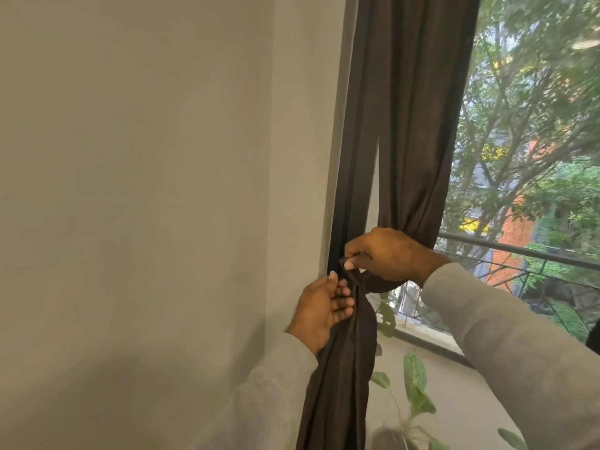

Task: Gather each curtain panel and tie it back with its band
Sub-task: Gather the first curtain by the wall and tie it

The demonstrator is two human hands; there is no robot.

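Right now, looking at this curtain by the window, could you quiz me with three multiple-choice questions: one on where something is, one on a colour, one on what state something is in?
1. Where does the potted plant stand?
A. Below the window, right of the curtain
B. On the wall to the left
C. Outside, beyond the railing

2. What colour is the curtain panel?
A. White
B. Dark brown
C. Bright red

3. How is the curtain panel at hand height?
A. Spread flat across the glass
B. Lying on the floor
C. Gathered into a bunch

Answers:
1. A, its green leaves show beneath the sill beside the hanging cloth.
2. B, the folds are dark brown throughout.
3. C, the right hand and left hand hold it cinched narrow, pinching the band.
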